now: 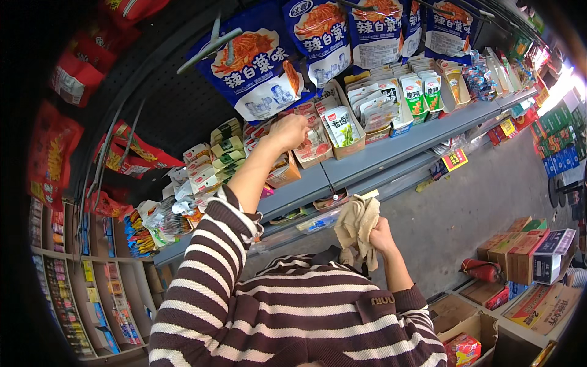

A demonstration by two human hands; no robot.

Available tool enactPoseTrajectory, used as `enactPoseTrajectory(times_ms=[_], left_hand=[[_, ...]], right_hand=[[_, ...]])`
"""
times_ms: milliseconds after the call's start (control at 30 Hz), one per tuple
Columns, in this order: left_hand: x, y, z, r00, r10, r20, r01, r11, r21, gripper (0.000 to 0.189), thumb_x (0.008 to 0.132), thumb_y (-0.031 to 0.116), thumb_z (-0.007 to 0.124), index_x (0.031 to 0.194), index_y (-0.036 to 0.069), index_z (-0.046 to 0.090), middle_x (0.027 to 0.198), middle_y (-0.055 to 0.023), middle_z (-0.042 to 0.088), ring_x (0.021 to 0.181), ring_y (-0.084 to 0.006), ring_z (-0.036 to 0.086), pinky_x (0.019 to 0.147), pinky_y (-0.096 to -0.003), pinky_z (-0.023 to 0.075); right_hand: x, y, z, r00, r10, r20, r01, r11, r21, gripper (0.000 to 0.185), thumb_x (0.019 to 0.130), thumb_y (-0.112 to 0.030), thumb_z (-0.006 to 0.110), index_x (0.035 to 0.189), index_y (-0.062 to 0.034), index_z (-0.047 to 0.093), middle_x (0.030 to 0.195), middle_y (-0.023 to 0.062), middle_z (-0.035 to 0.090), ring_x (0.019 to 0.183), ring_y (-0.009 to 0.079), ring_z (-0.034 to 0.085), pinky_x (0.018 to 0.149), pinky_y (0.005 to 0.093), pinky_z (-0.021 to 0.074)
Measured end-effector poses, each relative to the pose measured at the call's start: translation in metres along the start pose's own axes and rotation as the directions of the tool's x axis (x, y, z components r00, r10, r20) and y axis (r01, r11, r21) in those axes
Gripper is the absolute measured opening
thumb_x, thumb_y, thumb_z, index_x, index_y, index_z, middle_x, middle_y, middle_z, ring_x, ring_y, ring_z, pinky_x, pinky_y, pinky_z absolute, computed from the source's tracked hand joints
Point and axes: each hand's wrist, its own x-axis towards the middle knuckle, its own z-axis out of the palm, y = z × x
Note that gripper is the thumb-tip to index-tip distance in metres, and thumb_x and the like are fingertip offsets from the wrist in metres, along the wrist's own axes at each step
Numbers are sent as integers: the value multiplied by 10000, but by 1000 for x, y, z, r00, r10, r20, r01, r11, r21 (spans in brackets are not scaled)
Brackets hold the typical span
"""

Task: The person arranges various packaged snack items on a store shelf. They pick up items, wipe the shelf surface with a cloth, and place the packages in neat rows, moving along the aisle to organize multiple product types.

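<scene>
My left hand point(290, 132) reaches over a grey metal shelf point(353, 163) and rests at the small red and white snack packets point(314, 142) in an open display box; its fingertips are partly hidden, so whether they grip a packet cannot be told. Just right of it stands a cardboard box of white and green packets point(341, 126). Large blue food pouches point(257, 64) hang from hooks above the hand. Lower down, in front of the shelf edge, my right hand point(381, 234) is closed on a crumpled beige cloth point(360, 225).
Green-striped packets point(228, 153) stand left of the hand. A metal hook point(208, 50) juts out above. Red bags point(52, 153) hang at far left. A lower shelf with price tags point(454, 159) runs beneath. Cartons point(518, 247) and a red fire extinguisher point(481, 269) are at right.
</scene>
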Motion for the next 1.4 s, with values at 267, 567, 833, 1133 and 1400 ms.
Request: enactPoseTrajectory(times_ms=[267,567,833,1133,1400], left_hand=[[-16,23,-11,993,-108,-54,109,994,25,375,876,312,492,1058,-14,530,951,-256,596,916,-366,589,782,-459,464],[-113,56,93,875,465,-136,-483,855,-189,175,782,185,636,884,45,608,906,-118,620,818,-285,611,689,-390,497],[-137,17,91,973,232,-9,-230,959,-169,168,808,176,577,906,39,579,925,-156,600,766,-328,603,631,-413,486],[-2,68,64,874,389,-291,-392,919,52,238,769,143,594,936,-7,516,914,-181,554,786,-374,593,667,-454,479],[35,79,78,973,203,112,-223,953,207,156,725,207,618,807,81,662,806,-121,656,787,-290,632,673,-406,482]], right_hand=[[33,-56,-43,813,-474,-340,309,844,-438,184,756,18,513,932,20,568,856,188,652,833,239,646,732,336,489],[145,-81,-76,825,-546,142,202,50,-978,150,678,-137,560,761,-35,633,777,190,616,782,339,570,781,423,422],[109,-18,74,594,-693,409,605,48,-795,321,604,-158,611,880,7,607,1036,276,506,1032,410,451,930,478,353],[110,-21,77,597,-562,572,736,99,-670,508,624,-79,580,1131,-50,576,1181,197,512,1150,381,416,1024,421,310],[116,-24,-35,718,-622,313,486,126,-865,477,659,-106,571,1127,-18,579,1277,275,440,1226,456,351,1044,476,273]])
